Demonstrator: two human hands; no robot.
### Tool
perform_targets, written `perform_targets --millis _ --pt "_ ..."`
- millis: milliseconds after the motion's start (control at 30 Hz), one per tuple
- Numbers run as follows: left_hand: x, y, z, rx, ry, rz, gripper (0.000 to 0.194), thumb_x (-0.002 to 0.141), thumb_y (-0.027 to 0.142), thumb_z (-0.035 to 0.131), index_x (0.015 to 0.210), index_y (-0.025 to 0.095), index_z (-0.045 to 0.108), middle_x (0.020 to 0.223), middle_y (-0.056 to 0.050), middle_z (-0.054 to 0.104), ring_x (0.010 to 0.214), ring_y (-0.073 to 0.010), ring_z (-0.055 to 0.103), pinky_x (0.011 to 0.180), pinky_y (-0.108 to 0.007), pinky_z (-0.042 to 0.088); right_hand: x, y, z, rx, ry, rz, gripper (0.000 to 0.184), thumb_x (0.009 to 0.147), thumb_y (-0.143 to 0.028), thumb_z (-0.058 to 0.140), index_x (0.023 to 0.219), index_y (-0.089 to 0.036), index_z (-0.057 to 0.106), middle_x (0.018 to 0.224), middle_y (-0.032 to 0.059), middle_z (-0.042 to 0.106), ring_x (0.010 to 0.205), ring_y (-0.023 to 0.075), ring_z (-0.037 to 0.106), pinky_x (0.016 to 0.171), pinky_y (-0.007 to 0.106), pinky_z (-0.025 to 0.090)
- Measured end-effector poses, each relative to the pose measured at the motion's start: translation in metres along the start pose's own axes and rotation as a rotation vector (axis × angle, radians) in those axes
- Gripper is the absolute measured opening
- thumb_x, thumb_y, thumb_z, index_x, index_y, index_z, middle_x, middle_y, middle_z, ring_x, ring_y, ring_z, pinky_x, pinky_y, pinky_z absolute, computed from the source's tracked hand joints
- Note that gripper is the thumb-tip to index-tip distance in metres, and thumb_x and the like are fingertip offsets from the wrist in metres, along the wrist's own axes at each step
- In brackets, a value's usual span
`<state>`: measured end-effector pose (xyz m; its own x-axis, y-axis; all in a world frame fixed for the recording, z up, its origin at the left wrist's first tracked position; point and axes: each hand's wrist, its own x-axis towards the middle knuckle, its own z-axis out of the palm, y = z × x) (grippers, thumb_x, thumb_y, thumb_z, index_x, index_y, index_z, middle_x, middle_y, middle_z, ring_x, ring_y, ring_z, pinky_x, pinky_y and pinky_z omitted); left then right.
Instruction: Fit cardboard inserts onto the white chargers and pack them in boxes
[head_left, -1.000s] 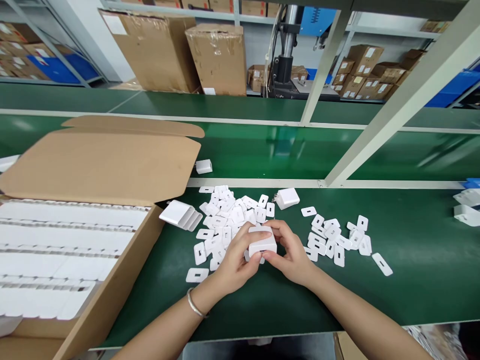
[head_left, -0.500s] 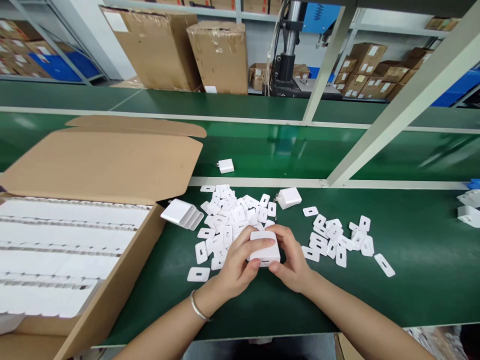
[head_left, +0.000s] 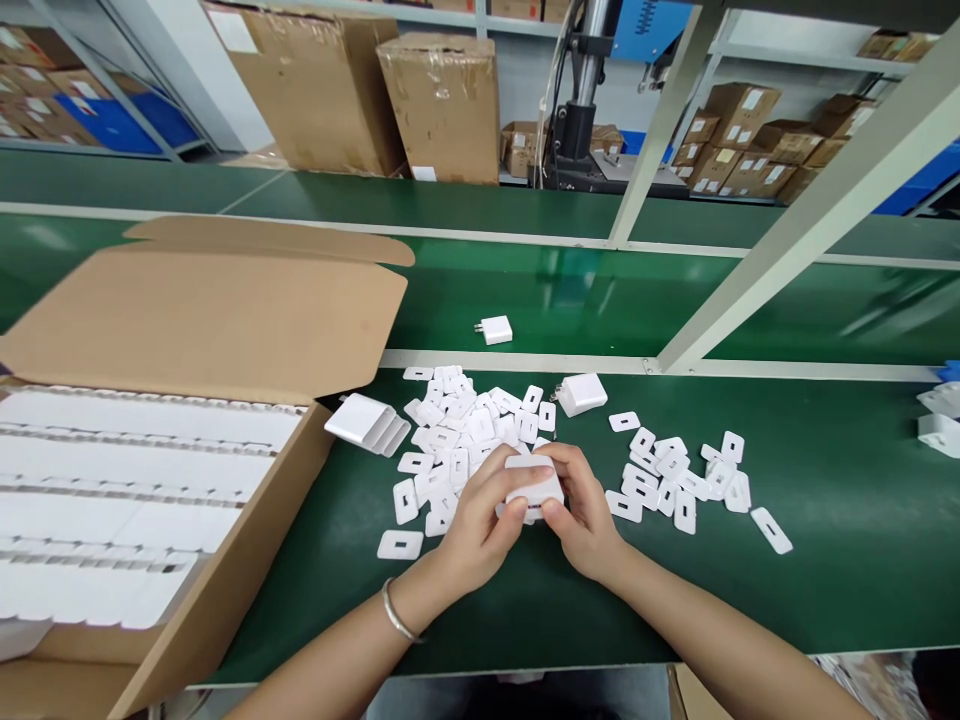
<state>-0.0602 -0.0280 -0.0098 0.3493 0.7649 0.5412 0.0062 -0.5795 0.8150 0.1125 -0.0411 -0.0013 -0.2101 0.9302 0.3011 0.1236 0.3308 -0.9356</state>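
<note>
In the head view, a white block-shaped charger [head_left: 535, 484] is gripped between my two hands above the green bench. My left hand [head_left: 480, 525] is closed round its left side, thumb in front and index finger across the top. My right hand [head_left: 589, 520] presses on the right side with thumb and fingers. The charger's underside and any prongs are hidden. Close behind lies a heap of small white slotted plates [head_left: 457, 430]. To its right a white charger [head_left: 583, 395] rests with prongs pointing left. More slotted plates [head_left: 667, 475] are scattered beyond my right hand.
An open carton [head_left: 225, 560] holding rows of white pieces stands at left, beside joined white sleeve-like casings [head_left: 367, 425]. Another charger [head_left: 496, 330] lies on the green conveyor belt [head_left: 442, 300]. A slanted white post [head_left: 810, 200] crosses at right. White parts [head_left: 939, 430] sit at the right edge.
The charger in my hands has tilted, its front face now turned down more and my left thumb higher on it. On the belt, the other charger has shifted right.
</note>
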Motion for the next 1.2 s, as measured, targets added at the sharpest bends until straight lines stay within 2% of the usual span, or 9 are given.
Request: perform_targets --millis 100,200,300,433,633,800,900,1067,1200 --pt "0.002 -0.001 -0.003 -0.081 -0.035 -0.131 0.047 0.113 0.049 0.028 0.136 0.027 0.063 0.106 -0.006 0.058 0.096 -0.0207 0.059 0.086 -0.037 0.048 0.002 0.001 -0.001 0.011 -0.007 0.095 0.046 0.101 -0.066 0.054 0.123 -0.027 0.054 0.09 0.0008 0.06 0.075 0.0181 0.053 0.068 0.033 0.044" --pt "0.003 -0.001 -0.004 -0.131 -0.079 -0.184 0.055 0.111 0.058 0.023 0.142 0.028 0.057 0.114 -0.008 0.059 0.102 -0.0234 0.059 0.091 -0.04 0.048 0.004 0.002 -0.003 0.05 -0.016 0.137 0.045 0.101 -0.066 0.054 0.121 -0.026 0.053 0.091 0.001 0.061 0.075 0.018 0.053 0.068 0.032 0.043" --pt "0.003 0.0 -0.003 -0.109 -0.098 -0.181 0.045 0.112 0.052 0.033 0.143 0.028 0.055 0.118 -0.008 0.058 0.106 -0.0235 0.058 0.095 -0.04 0.047 0.005 0.001 -0.006 0.073 -0.033 0.132 0.045 0.101 -0.065 0.054 0.124 -0.026 0.053 0.093 0.0014 0.061 0.076 0.0182 0.054 0.069 0.033 0.044" --pt "0.001 -0.003 -0.003 -0.026 -0.084 -0.168 0.037 0.113 0.041 0.036 0.139 0.028 0.059 0.111 -0.007 0.058 0.099 -0.0213 0.058 0.088 -0.037 0.048 0.004 0.0 -0.009 0.064 -0.051 0.129 0.042 0.105 -0.062 0.049 0.127 -0.027 0.054 0.09 0.0013 0.061 0.08 0.02 0.059 0.072 0.035 0.046" --pt "0.001 -0.008 -0.002 -0.011 -0.052 -0.164 0.034 0.112 0.041 0.042 0.135 0.028 0.063 0.105 -0.005 0.06 0.089 -0.0192 0.057 0.082 -0.034 0.048 0.005 -0.002 -0.008 0.046 -0.035 0.182 0.04 0.105 -0.061 0.049 0.122 -0.025 0.055 0.086 0.0006 0.061 0.078 0.0199 0.06 0.071 0.034 0.047" --pt "0.006 -0.004 0.001 -0.151 -0.03 -0.318 0.037 0.112 0.044 0.039 0.134 0.026 0.063 0.122 -0.007 0.067 0.114 -0.0225 0.063 0.102 -0.038 0.05 0.009 -0.002 -0.009 -0.009 -0.029 0.269 0.042 0.105 -0.064 0.045 0.113 -0.024 0.056 0.071 -0.0039 0.055 0.066 0.017 0.055 0.064 0.031 0.044" --pt "0.008 -0.002 0.002 -0.201 -0.024 -0.384 0.042 0.113 0.046 0.033 0.129 0.023 0.064 0.125 -0.009 0.068 0.118 -0.0233 0.064 0.106 -0.04 0.05 0.01 -0.002 -0.01 -0.068 -0.033 0.291 0.044 0.106 -0.065 0.041 0.111 -0.024 0.055 0.068 -0.0048 0.053 0.065 0.0172 0.055 0.064 0.032 0.043" --pt "0.008 -0.003 0.001 -0.158 -0.03 -0.341 0.037 0.112 0.044 0.04 0.128 0.024 0.067 0.122 -0.008 0.069 0.115 -0.0226 0.064 0.105 -0.04 0.051 0.01 -0.002 -0.013 -0.087 -0.074 0.286 0.039 0.102 -0.061 0.052 0.115 -0.025 0.053 0.075 -0.0041 0.056 0.064 0.016 0.05 0.062 0.031 0.04" --pt "0.006 -0.005 0.0 -0.074 -0.013 -0.231 0.035 0.112 0.04 0.042 0.124 0.025 0.071 0.108 -0.007 0.067 0.102 -0.0212 0.062 0.092 -0.037 0.052 0.013 -0.004 -0.016 -0.034 -0.125 0.261 0.039 0.096 -0.056 0.065 0.115 -0.025 0.052 0.078 -0.0033 0.059 0.065 0.0152 0.049 0.06 0.029 0.038"
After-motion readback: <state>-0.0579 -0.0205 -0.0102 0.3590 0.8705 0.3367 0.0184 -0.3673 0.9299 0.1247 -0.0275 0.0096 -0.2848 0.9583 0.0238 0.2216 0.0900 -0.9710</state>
